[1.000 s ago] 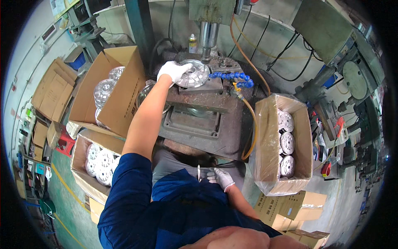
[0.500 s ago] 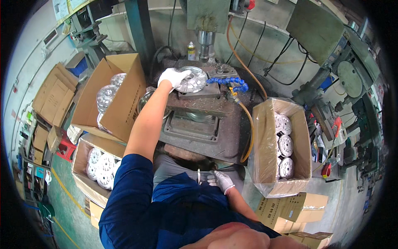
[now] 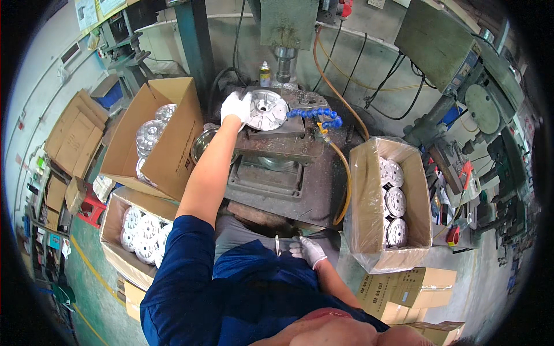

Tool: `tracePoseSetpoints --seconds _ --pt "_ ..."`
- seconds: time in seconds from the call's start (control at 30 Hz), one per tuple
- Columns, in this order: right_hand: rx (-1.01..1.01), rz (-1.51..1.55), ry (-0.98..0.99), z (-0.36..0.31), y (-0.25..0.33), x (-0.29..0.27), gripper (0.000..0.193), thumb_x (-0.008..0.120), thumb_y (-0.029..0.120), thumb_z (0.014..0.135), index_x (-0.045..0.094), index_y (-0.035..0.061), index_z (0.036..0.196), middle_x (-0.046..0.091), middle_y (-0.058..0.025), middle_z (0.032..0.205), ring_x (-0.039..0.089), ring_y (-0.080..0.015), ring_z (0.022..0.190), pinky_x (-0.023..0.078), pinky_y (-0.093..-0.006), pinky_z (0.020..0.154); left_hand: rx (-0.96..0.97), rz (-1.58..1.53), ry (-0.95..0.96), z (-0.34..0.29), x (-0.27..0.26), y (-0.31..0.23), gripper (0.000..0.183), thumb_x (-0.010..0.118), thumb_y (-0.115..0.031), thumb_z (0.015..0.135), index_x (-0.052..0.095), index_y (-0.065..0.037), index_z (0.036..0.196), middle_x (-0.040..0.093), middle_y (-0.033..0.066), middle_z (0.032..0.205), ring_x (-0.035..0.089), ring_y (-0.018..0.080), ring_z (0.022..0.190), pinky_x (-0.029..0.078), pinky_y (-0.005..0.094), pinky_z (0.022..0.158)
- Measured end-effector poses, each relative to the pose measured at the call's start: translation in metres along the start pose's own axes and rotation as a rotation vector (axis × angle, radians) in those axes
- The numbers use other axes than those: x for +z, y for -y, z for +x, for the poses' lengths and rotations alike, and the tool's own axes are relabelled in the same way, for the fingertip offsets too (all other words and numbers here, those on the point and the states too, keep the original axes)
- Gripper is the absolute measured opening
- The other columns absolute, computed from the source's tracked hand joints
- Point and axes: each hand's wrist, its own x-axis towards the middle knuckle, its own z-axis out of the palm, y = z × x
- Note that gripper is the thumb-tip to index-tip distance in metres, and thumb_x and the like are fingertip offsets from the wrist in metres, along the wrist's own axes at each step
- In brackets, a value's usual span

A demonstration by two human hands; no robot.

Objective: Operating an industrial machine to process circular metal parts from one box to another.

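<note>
While the left hand [image 3: 236,107] grips the metal disc [image 3: 276,113] by its rim, right hand [image 3: 311,252] slack, blue hose [image 3: 309,113] crowds it and cartons [image 3: 173,135] flank the machine [image 3: 288,24].

Navy-blue shirt [image 3: 254,297], creased and loose; short left sleeve [image 3: 187,249] ends above the elbow. Left forearm [image 3: 206,171] bare. Grey trousers [image 3: 229,233], wrinkled. Left glove [image 3: 235,107] and right glove [image 3: 312,252] both white, cover the fingers, end around the wrist.
</note>
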Motion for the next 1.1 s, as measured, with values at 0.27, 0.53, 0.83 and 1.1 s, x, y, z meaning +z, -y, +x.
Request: tracePoseSetpoints --seconds 0.27,0.53,0.83,1.1 --pt "0.027 0.018 -0.016 -0.008 0.003 0.006 0.038 0.047 0.03 0.097 0.052 0.0012 0.122 0.062 -0.0186 0.104 0.063 -0.0281 0.084 0.053 -0.0382 0.071 0.047 -0.123 -0.035 -0.018 -0.036 0.028 0.047 0.054 -0.043 0.087 0.064 0.001 0.098 0.065 0.0212 0.099 0.061 0.0348 0.096 0.047 0.0382 0.084" --pt "0.001 -0.055 0.024 -0.004 0.005 0.004 0.036 0.048 0.027 0.097 0.053 -0.0001 0.121 0.062 -0.0168 0.102 0.064 -0.0241 0.079 0.053 -0.0334 0.068 -0.008 -0.458 -0.153 -0.116 -0.106 0.063 0.037 0.058 -0.028 0.089 0.062 0.006 0.101 0.066 0.0162 0.093 0.061 0.0207 0.085 0.047 0.0309 0.078" --pt "-1.16 -1.191 -0.343 -0.115 0.098 0.131 0.049 0.068 0.014 0.076 0.052 0.0043 0.121 0.053 -0.0207 0.118 0.063 -0.0279 0.081 0.052 -0.0364 0.071 -0.407 -1.142 0.582 -0.204 -0.077 0.062 0.03 0.051 -0.019 0.094 0.058 0.004 0.11 0.065 0.0139 0.098 0.063 0.0181 0.084 0.051 0.0305 0.075" --pt "-1.291 -1.566 0.038 -0.124 0.132 0.127 0.022 0.061 0.029 0.077 0.058 0.0117 0.091 0.058 -0.008 0.086 0.059 -0.0284 0.074 0.049 -0.0397 0.064 -0.741 -1.082 1.305 -0.301 -0.018 0.064 0.045 0.057 -0.041 0.088 0.058 -0.001 0.108 0.064 0.0121 0.083 0.056 0.0188 0.048 0.044 0.0272 0.04"
